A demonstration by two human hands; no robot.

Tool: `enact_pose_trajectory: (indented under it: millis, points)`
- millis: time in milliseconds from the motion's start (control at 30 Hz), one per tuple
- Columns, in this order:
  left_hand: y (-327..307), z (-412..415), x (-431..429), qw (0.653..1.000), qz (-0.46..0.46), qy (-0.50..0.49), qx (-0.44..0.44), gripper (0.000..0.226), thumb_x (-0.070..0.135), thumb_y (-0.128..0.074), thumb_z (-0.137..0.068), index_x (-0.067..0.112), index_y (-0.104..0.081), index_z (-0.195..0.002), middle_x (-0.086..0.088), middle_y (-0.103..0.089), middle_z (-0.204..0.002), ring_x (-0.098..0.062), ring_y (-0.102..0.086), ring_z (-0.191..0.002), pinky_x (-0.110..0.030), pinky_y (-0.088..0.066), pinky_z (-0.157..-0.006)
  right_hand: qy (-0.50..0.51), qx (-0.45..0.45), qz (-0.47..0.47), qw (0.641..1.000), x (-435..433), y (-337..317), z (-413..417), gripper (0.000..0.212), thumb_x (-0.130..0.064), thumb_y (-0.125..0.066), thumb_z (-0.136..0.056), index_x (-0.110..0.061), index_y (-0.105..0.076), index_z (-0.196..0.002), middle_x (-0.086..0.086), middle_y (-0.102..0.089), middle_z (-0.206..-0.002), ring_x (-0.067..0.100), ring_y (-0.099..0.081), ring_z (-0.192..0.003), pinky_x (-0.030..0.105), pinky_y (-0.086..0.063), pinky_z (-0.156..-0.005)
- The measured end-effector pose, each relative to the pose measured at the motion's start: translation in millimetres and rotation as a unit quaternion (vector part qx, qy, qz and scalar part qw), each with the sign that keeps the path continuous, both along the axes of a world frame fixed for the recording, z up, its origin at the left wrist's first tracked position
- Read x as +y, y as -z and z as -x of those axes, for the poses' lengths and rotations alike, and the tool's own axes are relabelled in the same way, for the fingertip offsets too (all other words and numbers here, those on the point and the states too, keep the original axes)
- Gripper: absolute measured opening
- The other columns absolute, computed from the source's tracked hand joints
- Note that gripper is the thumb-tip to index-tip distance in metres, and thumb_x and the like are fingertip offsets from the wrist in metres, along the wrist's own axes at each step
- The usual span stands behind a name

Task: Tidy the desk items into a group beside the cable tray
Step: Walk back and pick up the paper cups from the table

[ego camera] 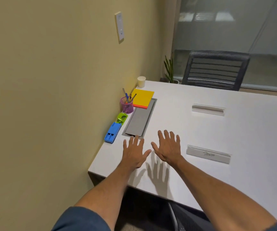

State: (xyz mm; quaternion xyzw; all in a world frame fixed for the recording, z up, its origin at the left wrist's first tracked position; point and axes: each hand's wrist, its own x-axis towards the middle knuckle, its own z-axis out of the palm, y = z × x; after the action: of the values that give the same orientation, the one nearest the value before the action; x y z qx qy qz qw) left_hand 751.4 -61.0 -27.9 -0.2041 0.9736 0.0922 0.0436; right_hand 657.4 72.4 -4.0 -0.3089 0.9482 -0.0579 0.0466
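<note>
The grey cable tray (139,119) is set into the white desk (201,130) near the wall. Along its left side lie a blue stapler (112,132), a green stapler-like item (122,117) and a purple pen cup (126,105) with several pens. A yellow notepad (142,98) sits at the tray's far end, overlapping its corner. My left hand (135,151) hovers flat with fingers spread just in front of the tray. My right hand (168,146) is spread beside it. Both hold nothing.
A white paper cup (141,81) stands at the desk's far corner by the wall. Two clear name-plate holders (208,110) (208,154) lie to the right. A black mesh chair (216,70) and a small plant (169,69) stand beyond the desk.
</note>
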Motion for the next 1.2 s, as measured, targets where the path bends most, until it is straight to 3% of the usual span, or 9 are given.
enact_pose_trajectory:
  millis: [400,700,967,1200]
  points:
    - [-43,17,98,0.988,0.039,0.144,0.037,0.070,0.064,-0.021,-0.095,0.022,-0.021,-0.152,-0.007,-0.012,-0.162,-0.027,-0.008,-0.149,-0.053,0.000,-0.118,0.145,0.029,0.018,0.989,131,-31,-34,0.064,-0.056,-0.030,-0.096,-0.019,-0.027,-0.148,0.008,-0.031,-0.152,0.030,-0.025,-0.140,0.053,-0.016,-0.116]
    - [-71,21,207,0.959,0.055,0.275,0.052,0.067,0.061,-0.022,-0.096,0.020,-0.025,-0.150,-0.008,-0.017,-0.160,-0.030,-0.014,-0.147,-0.056,-0.008,-0.118,0.271,0.052,0.027,0.961,255,-51,-65,0.063,-0.055,-0.035,-0.095,-0.017,-0.033,-0.144,0.010,-0.036,-0.148,0.031,-0.030,-0.137,0.053,-0.018,-0.114]
    - [-87,63,367,0.927,0.041,0.367,0.061,0.069,0.062,-0.023,-0.096,0.019,-0.025,-0.150,-0.009,-0.017,-0.160,-0.030,-0.014,-0.147,-0.056,-0.007,-0.117,0.385,0.050,0.034,0.921,417,-65,-63,0.062,-0.055,-0.035,-0.095,-0.017,-0.034,-0.144,0.010,-0.036,-0.149,0.031,-0.027,-0.140,0.053,-0.014,-0.116]
    - [-83,96,497,0.916,0.019,0.395,0.063,0.069,0.062,-0.023,-0.095,0.019,-0.024,-0.150,-0.009,-0.015,-0.161,-0.030,-0.012,-0.148,-0.055,-0.006,-0.118,0.412,0.041,0.008,0.910,541,-54,-56,0.062,-0.055,-0.032,-0.096,-0.018,-0.030,-0.147,0.009,-0.032,-0.152,0.029,-0.025,-0.142,0.050,-0.014,-0.117]
